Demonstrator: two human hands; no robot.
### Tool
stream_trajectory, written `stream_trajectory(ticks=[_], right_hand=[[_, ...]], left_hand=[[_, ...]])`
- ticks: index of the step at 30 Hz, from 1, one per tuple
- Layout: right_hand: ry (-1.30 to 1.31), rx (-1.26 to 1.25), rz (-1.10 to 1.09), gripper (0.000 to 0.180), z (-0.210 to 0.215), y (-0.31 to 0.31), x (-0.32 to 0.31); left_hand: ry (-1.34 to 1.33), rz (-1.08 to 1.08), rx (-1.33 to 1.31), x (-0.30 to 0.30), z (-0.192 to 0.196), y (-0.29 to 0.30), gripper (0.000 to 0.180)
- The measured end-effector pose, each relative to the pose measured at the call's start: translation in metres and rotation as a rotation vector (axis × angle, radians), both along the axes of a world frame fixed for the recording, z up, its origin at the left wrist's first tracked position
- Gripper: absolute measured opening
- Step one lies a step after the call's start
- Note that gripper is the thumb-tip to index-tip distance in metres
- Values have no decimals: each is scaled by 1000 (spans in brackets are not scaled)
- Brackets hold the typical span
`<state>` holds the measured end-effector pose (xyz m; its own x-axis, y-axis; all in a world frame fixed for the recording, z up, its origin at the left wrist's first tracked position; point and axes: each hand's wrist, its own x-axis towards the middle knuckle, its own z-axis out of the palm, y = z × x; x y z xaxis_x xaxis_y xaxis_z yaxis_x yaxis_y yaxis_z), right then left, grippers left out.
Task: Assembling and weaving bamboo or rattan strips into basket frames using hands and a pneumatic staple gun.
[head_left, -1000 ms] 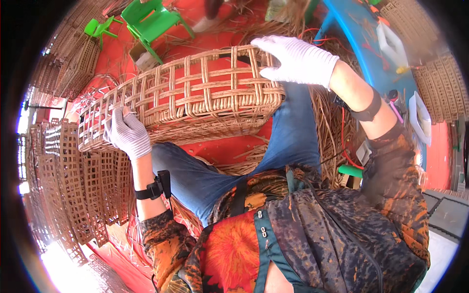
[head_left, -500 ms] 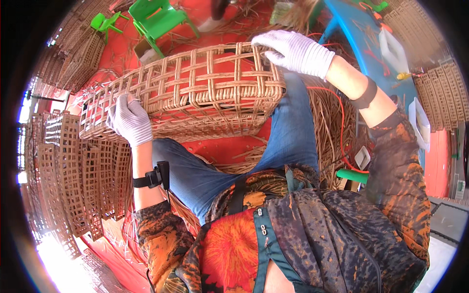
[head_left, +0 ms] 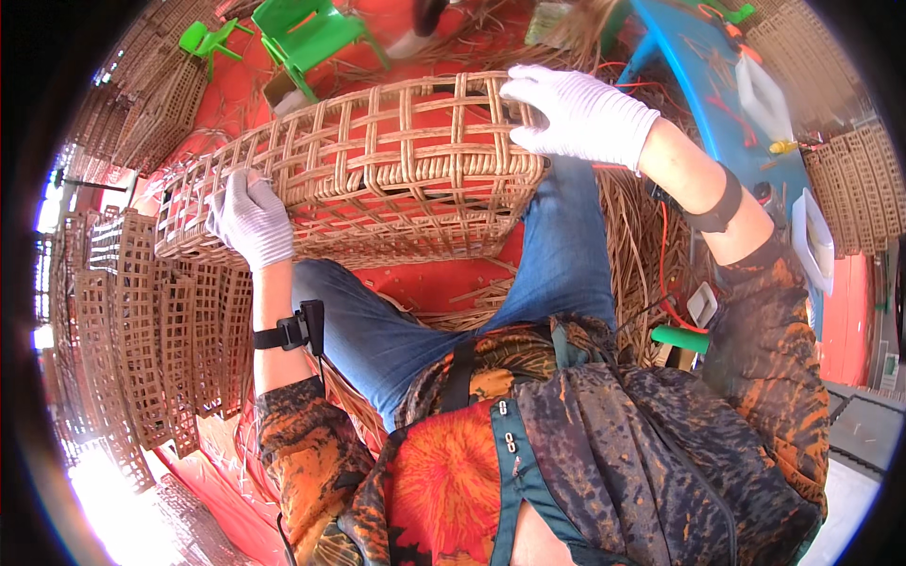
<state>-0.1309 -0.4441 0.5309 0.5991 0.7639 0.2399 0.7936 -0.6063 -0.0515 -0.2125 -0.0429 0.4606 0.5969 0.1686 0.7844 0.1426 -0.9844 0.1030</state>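
A long, open-weave brown wicker basket (head_left: 415, 174) is held on its side above my knees. Near its left end, my left hand (head_left: 250, 222), in a white ribbed glove, is closed on the woven strands with the thumb uppermost. At the right end, my right hand (head_left: 583, 115), gloved the same way, grips the edge, its fingers above and its thumb lower down. The fingertips of both hands are partly hidden by the weave. Through the basket's gaps the red floor shows.
Stacked woven panels (head_left: 123, 330) stand close on the left. Loose brown strands (head_left: 628, 245) lie beside my right leg, crossed by an orange cord. A blue table (head_left: 694, 85) is at the right. Green chairs (head_left: 307, 42) stand on the far left floor, and a person's foot shows beyond.
My right hand has shifted slightly right and turned, its thumb now showing beside the basket's end. That end of the basket has risen a little. My left hand keeps its hold.
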Motion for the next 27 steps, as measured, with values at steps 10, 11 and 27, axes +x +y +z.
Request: stream_trajectory(ticks=[10, 11, 27], right_hand=[[152, 158, -29, 31, -4, 0, 9], [205, 246, -55, 34, -3, -4, 9], [472, 599, -4, 39, -46, -48, 10]], left_hand=[[9, 28, 18, 1, 2, -4, 19], [5, 39, 23, 0, 2, -4, 19], [-22, 3, -26, -5, 2, -8, 25]])
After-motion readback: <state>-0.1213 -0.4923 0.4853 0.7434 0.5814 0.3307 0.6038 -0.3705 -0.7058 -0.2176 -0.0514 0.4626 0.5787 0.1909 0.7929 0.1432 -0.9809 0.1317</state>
